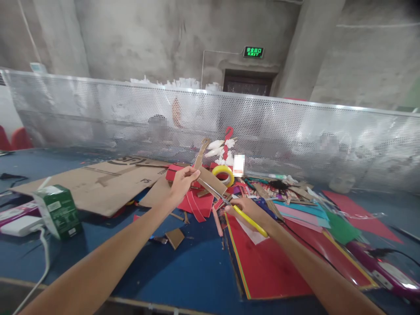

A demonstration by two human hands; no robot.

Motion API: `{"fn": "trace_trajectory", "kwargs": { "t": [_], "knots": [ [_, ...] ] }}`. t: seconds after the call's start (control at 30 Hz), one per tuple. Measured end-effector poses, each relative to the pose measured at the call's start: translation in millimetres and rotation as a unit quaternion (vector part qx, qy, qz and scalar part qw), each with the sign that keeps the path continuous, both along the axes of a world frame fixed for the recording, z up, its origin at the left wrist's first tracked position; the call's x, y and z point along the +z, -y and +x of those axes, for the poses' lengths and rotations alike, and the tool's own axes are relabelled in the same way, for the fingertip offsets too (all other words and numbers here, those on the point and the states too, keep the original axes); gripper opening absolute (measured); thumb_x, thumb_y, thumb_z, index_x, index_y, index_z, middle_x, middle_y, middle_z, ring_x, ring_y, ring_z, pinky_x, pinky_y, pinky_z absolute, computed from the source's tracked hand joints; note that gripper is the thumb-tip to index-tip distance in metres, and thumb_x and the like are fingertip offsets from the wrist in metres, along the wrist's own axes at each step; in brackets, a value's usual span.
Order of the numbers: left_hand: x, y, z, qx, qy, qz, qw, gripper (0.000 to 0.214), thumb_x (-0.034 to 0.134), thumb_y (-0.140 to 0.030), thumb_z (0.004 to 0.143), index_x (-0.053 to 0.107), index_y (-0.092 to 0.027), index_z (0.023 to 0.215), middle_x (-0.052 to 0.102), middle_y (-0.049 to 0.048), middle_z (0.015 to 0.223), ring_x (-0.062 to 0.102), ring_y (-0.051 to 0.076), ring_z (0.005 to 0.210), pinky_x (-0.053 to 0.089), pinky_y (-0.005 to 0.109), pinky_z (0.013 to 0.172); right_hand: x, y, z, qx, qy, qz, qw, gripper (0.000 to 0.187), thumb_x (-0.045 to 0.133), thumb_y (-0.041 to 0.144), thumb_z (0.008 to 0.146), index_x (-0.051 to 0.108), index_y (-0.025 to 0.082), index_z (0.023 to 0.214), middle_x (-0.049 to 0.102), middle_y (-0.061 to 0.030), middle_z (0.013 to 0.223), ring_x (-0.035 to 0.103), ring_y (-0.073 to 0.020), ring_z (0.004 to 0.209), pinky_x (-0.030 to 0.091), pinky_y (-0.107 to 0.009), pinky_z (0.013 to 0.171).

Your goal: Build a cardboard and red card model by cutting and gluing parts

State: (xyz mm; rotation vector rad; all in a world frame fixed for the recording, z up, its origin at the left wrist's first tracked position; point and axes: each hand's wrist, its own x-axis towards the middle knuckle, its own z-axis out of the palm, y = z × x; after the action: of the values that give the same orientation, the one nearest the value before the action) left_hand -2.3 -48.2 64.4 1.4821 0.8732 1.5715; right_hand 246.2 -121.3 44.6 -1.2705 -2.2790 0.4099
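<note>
My left hand (182, 183) pinches a brown cardboard piece (211, 180) between thumb and fingers, holding it above the table. A narrow curved strip with a rounded tip rises from the piece's far end. My right hand (247, 210) grips a pair of yellow-handled scissors (250, 221). Their blades lie along the near edge of the cardboard. Just behind the piece is a roll of tape (223, 174) with a yellow rim. Red cardboard scraps (198, 203) lie below my hands.
Red sheets (272, 271) lie under my right forearm, with pink and blue paper (302, 214) beyond. At left are a large flat cardboard sheet (108, 192), a green box (59, 212) and a white cable (44, 249). A perforated metal screen (131, 118) runs along the table's back.
</note>
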Motion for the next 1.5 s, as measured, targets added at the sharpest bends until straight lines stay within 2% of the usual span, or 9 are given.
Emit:
{"fn": "trace_trajectory", "kwargs": {
  "t": [0.17, 0.33, 0.47, 0.6, 0.73, 0.93, 1.1, 1.3, 1.5],
  "knots": [
    [-1.4, 2.1, 5.5, -0.002, -0.002, 0.023, 1.000, 0.029, 0.077, -0.046, 0.072, 0.065, -0.020, 0.069, 0.052, -0.0039, 0.055, 0.042, 0.011, 0.049, 0.032, 0.024, 0.047, -2.2, -1.3, 3.0, 0.017, -0.017, 0.002, 1.000, 0.041, 0.054, 0.055, 0.091, 0.065, 0.016, 0.085, 0.063, -0.0027, 0.075, 0.052, -0.0160, 0.066, 0.031, -0.025, 0.058],
    [1.6, 5.2, 10.0, -0.003, -0.008, 0.039, 0.999, 0.027, 0.076, -0.044, 0.072, 0.064, -0.019, 0.069, 0.054, -0.0033, 0.058, 0.044, 0.011, 0.051, 0.034, 0.025, 0.051, 1.5, 0.2, 4.1, 0.015, -0.010, -0.006, 1.000, 0.044, 0.050, 0.054, 0.093, 0.068, 0.016, 0.083, 0.058, -0.0007, 0.069, 0.047, -0.0141, 0.061, 0.030, -0.025, 0.056],
    [3.5, 4.9, 8.9, 0.021, -0.032, 0.072, 0.997, 0.025, 0.073, -0.041, 0.075, 0.064, -0.018, 0.069, 0.055, -0.0024, 0.062, 0.047, 0.012, 0.057, 0.036, 0.024, 0.055, 3.8, 2.0, 1.9, -0.004, 0.000, 0.007, 1.000, 0.041, 0.052, 0.051, 0.093, 0.065, 0.016, 0.075, 0.048, 0.0022, 0.061, 0.041, -0.0122, 0.057, 0.026, -0.025, 0.054],
    [1.9, 3.6, 8.6, 0.026, -0.039, 0.091, 0.995, 0.024, 0.070, -0.040, 0.077, 0.063, -0.018, 0.071, 0.055, -0.0034, 0.062, 0.048, 0.011, 0.058, 0.037, 0.024, 0.056, 2.5, 0.6, 0.0, -0.007, 0.006, 0.023, 1.000, 0.040, 0.052, 0.049, 0.093, 0.065, 0.016, 0.073, 0.047, 0.0026, 0.060, 0.041, -0.0120, 0.057, 0.026, -0.026, 0.055],
    [3.0, 4.0, 6.7, 0.029, -0.050, 0.088, 0.994, 0.022, 0.069, -0.039, 0.078, 0.064, -0.018, 0.072, 0.056, -0.0034, 0.062, 0.050, 0.012, 0.057, 0.040, 0.024, 0.056, 2.2, -0.9, -1.3, -0.010, 0.015, 0.038, 0.999, 0.043, 0.049, 0.049, 0.094, 0.061, 0.016, 0.068, 0.044, 0.0030, 0.059, 0.040, -0.0117, 0.057, 0.027, -0.026, 0.056],
    [9.1, 7.0, 0.2, 0.015, -0.070, 0.057, 0.996, 0.024, 0.068, -0.040, 0.079, 0.068, -0.017, 0.074, 0.062, -0.0009, 0.066, 0.056, 0.013, 0.056, 0.046, 0.024, 0.057, 3.7, 0.2, 0.3, 0.017, 0.001, 0.026, 1.000, 0.046, 0.047, 0.054, 0.094, 0.067, 0.015, 0.081, 0.053, 0.0005, 0.064, 0.044, -0.0130, 0.058, 0.026, -0.026, 0.054],
    [8.4, 13.0, 3.7, 0.011, -0.061, 0.030, 0.998, 0.024, 0.070, -0.040, 0.078, 0.069, -0.016, 0.076, 0.061, -0.0005, 0.063, 0.057, 0.012, 0.054, 0.046, 0.023, 0.053, 3.4, 1.8, 3.9, 0.021, -0.002, 0.017, 1.000, 0.042, 0.049, 0.054, 0.095, 0.065, 0.017, 0.082, 0.056, 0.0004, 0.063, 0.048, -0.0133, 0.057, 0.026, -0.026, 0.053],
    [7.8, 15.1, 8.1, -0.002, -0.040, 0.013, 0.999, 0.025, 0.074, -0.040, 0.075, 0.069, -0.016, 0.075, 0.060, -0.0008, 0.063, 0.058, 0.011, 0.053, 0.049, 0.022, 0.053, 7.1, 3.0, 4.6, 0.008, 0.019, 0.009, 1.000, 0.044, 0.049, 0.054, 0.094, 0.056, 0.018, 0.070, 0.051, 0.0028, 0.059, 0.045, -0.0115, 0.054, 0.025, -0.025, 0.052],
    [3.4, 7.8, 8.1, -0.006, -0.037, 0.023, 0.999, 0.027, 0.076, -0.042, 0.073, 0.070, -0.016, 0.074, 0.062, -0.0001, 0.063, 0.058, 0.012, 0.052, 0.051, 0.024, 0.053, 10.7, 6.4, 3.6, -0.005, 0.042, 0.056, 0.998, 0.044, 0.052, 0.053, 0.094, 0.057, 0.018, 0.067, 0.044, 0.0036, 0.059, 0.040, -0.0112, 0.056, 0.024, -0.026, 0.054]
  ]
}}
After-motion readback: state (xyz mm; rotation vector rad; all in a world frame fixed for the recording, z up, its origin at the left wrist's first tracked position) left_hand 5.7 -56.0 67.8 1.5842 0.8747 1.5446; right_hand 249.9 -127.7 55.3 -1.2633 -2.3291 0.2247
